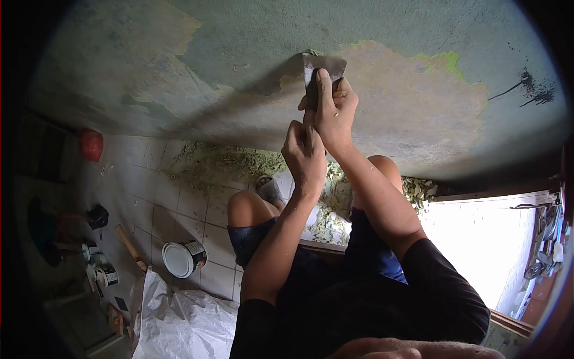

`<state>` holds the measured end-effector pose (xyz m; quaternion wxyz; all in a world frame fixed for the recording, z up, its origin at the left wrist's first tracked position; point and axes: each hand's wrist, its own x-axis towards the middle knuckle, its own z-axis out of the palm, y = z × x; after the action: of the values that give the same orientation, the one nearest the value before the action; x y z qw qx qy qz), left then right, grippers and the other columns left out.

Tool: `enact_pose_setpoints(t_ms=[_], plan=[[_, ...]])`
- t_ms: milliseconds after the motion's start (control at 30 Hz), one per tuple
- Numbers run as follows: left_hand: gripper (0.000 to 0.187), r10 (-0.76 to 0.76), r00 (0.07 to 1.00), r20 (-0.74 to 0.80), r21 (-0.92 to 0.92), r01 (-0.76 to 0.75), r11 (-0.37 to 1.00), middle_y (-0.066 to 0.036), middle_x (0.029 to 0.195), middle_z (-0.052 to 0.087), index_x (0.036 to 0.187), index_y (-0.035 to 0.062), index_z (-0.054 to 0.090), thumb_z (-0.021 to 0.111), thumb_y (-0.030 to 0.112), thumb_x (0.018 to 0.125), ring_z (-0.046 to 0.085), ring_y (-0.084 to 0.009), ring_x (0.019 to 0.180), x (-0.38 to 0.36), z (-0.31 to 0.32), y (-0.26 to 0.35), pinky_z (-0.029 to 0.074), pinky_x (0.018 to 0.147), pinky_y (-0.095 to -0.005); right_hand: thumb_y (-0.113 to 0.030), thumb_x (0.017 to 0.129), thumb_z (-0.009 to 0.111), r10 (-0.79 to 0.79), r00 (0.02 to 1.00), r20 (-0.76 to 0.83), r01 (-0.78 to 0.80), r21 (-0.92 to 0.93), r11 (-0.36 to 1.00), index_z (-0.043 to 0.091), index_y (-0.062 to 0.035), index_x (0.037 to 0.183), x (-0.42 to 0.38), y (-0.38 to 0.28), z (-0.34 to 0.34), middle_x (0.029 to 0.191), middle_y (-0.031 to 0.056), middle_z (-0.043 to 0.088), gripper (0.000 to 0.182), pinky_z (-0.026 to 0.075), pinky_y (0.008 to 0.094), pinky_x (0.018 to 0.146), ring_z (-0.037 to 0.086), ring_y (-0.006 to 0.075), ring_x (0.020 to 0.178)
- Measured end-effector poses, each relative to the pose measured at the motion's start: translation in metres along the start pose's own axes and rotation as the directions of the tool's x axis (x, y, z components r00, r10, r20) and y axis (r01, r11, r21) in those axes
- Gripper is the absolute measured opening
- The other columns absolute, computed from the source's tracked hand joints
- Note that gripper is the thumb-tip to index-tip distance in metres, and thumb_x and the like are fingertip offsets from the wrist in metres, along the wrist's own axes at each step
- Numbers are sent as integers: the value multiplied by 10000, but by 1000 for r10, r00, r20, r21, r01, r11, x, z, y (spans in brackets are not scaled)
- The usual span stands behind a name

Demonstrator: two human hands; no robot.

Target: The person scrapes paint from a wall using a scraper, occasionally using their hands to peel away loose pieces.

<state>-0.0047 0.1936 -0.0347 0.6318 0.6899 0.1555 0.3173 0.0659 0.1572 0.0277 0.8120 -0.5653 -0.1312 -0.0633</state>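
Note:
A scraper [332,64] with a wide metal blade has its edge against the green wall [257,36], at the upper border of a bare patch [412,90] where the paint is off. My right hand [336,116] grips it close to the blade, its thumb stretched up onto the metal. Just below, my left hand [305,157] is closed around the lower end of the handle. The handle itself is mostly hidden by my fingers. Small flecks of paint cling to both forearms.
Paint flakes [233,167] litter the tiled floor [209,221] along the wall's foot. To the left are a white-lidded bucket [179,260], a wooden stick [128,245], a white plastic sheet [185,323] and a red bag [90,145]. A bright doorway [478,251] opens at right.

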Motion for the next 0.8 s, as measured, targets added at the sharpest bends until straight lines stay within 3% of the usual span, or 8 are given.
enact_pose_setpoints(t_ms=[100,167,233,267,367,433,500,800], plan=[[421,41,999,-23,-4,-41,999,-11,636,486,797,21,448,555,307,1087,450,-82,538,11,-3,6,358,502,-297,-302,1096,573,-39,999,-17,38,-39,998,563,-19,902,5,3,5,649,88,660,343,470,276,502,617,122,539],[411,19,1000,5,17,-20,1000,-2,620,478,807,17,468,559,306,1086,447,-80,545,19,-13,10,352,506,-294,-316,1097,571,-20,999,-43,23,67,998,567,-18,905,6,3,13,641,88,662,355,463,272,498,611,116,537],[402,98,995,32,82,-100,992,1,602,464,819,10,482,564,301,1084,445,-81,546,22,-19,13,355,511,-295,-322,1095,575,12,999,-41,-9,78,997,569,-19,905,2,-3,14,633,83,656,357,452,269,488,609,112,535],[393,44,998,46,52,-46,998,-16,622,478,831,2,480,554,293,1084,452,-94,550,20,-19,12,367,518,-306,-320,1094,576,5,999,-44,-2,65,998,567,-20,902,1,-3,13,634,84,656,357,450,267,484,606,111,530],[394,82,997,-8,8,-82,997,-40,650,485,832,3,473,544,297,1084,459,-105,555,6,-3,2,373,521,-315,-316,1094,580,-75,996,-57,77,48,996,564,-22,899,3,1,7,631,84,653,353,444,264,474,598,108,521],[367,99,995,3,33,-99,995,-60,675,492,827,6,459,521,266,1079,472,-119,556,-4,2,4,385,512,-326,-311,1091,587,-11,999,-42,9,-44,999,550,-24,891,-3,-4,-5,636,81,647,352,452,266,482,607,108,534],[331,-25,999,33,14,24,1000,-61,674,488,822,12,445,504,224,1069,479,-127,552,-11,7,4,397,503,-333,-302,1088,593,8,999,-31,-9,-42,999,531,-24,882,-5,-5,-12,652,81,643,351,463,270,491,622,117,549],[327,-7,999,40,-14,8,1000,-23,645,460,821,29,440,498,228,1075,453,-93,538,6,7,12,354,481,-308,-255,1108,541,-53,998,-18,53,30,998,574,12,978,5,-9,-3,686,36,614,299,474,269,499,583,100,548]])
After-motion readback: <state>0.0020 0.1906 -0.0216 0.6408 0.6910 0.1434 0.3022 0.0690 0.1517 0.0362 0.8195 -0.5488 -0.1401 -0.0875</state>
